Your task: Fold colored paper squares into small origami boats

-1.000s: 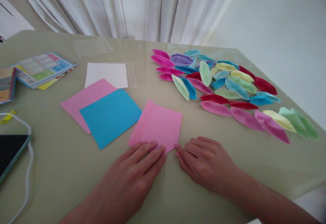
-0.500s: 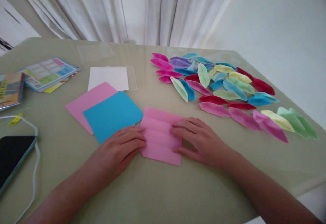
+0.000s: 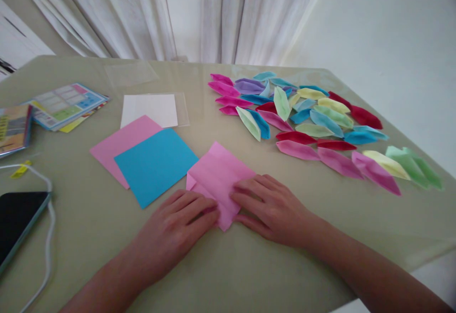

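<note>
Holding the folded pink paper (image 3: 221, 174) with the left hand (image 3: 180, 219) at its lower-left fold and the right hand (image 3: 273, 207) at its right side, align edges before creasing firmly.

Seemingly home room: pale curtains (image 3: 224, 18), plain wall (image 3: 384, 33), table (image 3: 249, 275) with booklet (image 3: 14, 128).

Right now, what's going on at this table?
A person has both bare hands on a creased pink paper: the left hand at its lower left, the right hand at its right edge. A fold shows on its left side. Farther left, a blue sheet partly covers a flat pink sheet. To the right lie many folded paper pieces in mixed colors.
</note>
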Motion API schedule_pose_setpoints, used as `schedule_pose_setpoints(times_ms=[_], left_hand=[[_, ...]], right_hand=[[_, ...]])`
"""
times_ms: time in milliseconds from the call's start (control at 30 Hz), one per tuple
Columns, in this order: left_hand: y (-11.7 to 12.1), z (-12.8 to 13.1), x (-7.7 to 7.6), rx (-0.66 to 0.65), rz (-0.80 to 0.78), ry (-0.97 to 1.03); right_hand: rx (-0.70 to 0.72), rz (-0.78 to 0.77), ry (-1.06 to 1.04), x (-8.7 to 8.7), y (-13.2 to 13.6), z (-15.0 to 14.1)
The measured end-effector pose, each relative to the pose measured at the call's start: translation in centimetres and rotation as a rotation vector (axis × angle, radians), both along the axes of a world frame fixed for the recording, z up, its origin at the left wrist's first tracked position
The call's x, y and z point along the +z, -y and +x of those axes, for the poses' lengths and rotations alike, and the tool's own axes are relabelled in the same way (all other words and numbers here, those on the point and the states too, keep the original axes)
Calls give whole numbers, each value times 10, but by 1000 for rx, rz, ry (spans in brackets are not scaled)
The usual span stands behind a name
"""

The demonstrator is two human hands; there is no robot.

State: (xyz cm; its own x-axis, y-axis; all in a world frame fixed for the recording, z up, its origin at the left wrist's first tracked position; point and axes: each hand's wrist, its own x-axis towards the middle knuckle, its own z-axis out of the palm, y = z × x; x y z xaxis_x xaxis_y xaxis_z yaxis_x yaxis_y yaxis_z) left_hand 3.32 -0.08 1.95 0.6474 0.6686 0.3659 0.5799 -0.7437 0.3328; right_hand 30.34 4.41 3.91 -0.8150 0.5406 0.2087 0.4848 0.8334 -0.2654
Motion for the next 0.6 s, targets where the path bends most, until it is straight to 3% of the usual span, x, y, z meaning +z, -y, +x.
schedule_pose_setpoints(times_ms=[133,600], left_hand=[[0,1,-2,9,33,15],[4,4,-4,22,-49,-17]], right_hand=[[99,15,-56,1,3,-4],[80,-14,-55,-3,7,-7]])
